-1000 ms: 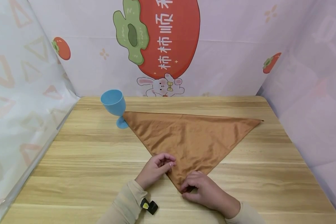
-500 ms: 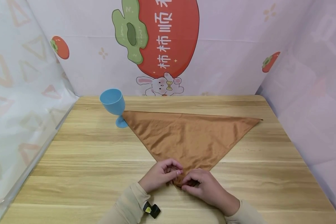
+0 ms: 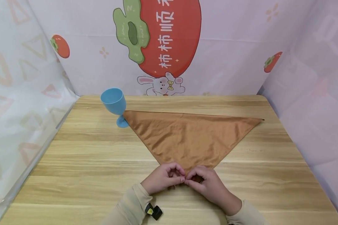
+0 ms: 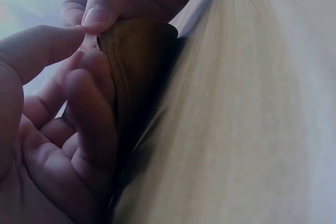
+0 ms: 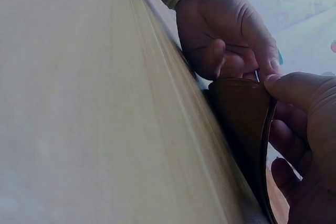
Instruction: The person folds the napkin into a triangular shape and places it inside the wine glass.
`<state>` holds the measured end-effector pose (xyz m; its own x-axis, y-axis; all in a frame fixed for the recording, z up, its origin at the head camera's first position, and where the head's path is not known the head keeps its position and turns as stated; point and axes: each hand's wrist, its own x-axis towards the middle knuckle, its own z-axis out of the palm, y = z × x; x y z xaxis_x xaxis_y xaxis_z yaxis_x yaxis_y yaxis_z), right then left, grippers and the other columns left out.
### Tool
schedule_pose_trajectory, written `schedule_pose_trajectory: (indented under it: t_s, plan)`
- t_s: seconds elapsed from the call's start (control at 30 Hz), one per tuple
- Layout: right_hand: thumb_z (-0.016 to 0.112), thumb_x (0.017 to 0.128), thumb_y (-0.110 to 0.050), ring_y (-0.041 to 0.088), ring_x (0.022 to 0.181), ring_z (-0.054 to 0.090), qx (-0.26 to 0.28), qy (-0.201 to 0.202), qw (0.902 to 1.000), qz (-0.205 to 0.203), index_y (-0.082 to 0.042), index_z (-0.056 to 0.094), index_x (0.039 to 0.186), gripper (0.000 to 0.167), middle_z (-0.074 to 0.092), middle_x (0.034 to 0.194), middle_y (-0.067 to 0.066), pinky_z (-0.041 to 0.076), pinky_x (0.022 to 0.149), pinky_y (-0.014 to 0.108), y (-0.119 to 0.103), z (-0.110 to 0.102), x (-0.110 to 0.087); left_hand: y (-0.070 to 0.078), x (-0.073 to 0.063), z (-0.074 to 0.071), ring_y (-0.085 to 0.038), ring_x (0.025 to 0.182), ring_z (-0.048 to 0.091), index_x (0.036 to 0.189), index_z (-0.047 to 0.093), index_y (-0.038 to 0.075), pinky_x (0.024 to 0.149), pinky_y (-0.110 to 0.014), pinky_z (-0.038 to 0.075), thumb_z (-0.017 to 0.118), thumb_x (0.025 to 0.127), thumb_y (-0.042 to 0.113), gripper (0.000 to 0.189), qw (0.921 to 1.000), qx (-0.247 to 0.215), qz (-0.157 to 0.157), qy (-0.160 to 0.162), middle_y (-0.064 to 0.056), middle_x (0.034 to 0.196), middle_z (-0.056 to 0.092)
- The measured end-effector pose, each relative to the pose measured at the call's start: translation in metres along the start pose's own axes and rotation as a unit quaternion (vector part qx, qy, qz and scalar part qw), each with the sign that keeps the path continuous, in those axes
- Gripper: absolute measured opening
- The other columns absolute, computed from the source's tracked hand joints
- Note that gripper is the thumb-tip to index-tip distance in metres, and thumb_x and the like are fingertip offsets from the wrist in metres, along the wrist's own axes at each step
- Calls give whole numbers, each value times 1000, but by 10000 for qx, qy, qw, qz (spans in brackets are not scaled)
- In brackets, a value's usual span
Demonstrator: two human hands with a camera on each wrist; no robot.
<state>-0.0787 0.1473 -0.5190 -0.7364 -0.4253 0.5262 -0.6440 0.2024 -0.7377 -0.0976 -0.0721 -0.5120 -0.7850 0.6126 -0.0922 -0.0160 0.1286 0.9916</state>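
Observation:
A satiny brown cloth (image 3: pixel 186 137) lies as a large triangle on the wooden table, its long edge away from me. Both hands meet at its near corner. My left hand (image 3: pixel 163 178) pinches the cloth edge between thumb and fingers. Right beside it, my right hand (image 3: pixel 209 185) pinches the same edge, thumb and fingertips almost touching the left ones. In the left wrist view, the near part of the cloth (image 4: pixel 142 56) is lifted and curved off the tabletop. The right wrist view shows this raised flap (image 5: pixel 241 108) too; the corner's tip is hidden by the fingers.
A blue goblet (image 3: pixel 115 101) stands at the back left, its foot by the cloth's left corner. The table (image 3: pixel 87 175) is bordered by printed white curtains (image 3: pixel 228 62) behind and on both sides. A black strap device (image 3: pixel 155 211) sits on the left wrist.
The left hand has moved right and slightly nearer to me, up to the right hand. The cloth's near corner, flat and pointed before, is now raised and folded between both hands.

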Motion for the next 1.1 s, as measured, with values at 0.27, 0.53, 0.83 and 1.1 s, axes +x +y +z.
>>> schedule_pose_trajectory:
  t_s: [0.27,0.53,0.83,1.1]
  plan:
    - [82,75,7,7,70,59,46,22,9999,126,-11,69,86,25,67,81,0,51,57,24,1,0,-1,1,-1,0,-12,58,62,103,65,4,51,-22,51,73,93,11,15,9983,-358,-432,143,-4,85,67]
    - [83,76,3,6,70,60,-26,48,9998,202,-16,70,89,26,68,83,-2,51,58,24,4,0,-2,4,-1,0,-11,59,62,101,63,-1,54,-22,52,74,91,5,15,9981,-443,-418,96,-4,83,68]
    - [82,74,9,6,70,64,65,83,9989,451,-12,70,86,27,70,81,-1,53,58,25,3,1,-2,5,-2,0,-14,61,61,98,64,-1,55,-22,52,74,90,4,14,9985,-397,-360,131,-8,80,68]
    - [81,73,13,9,71,66,173,34,9993,331,-7,71,84,26,70,79,3,55,60,28,-19,-3,9,4,-2,0,-12,56,59,90,64,1,53,-21,50,75,90,6,12,9993,-79,-313,179,-8,68,65]
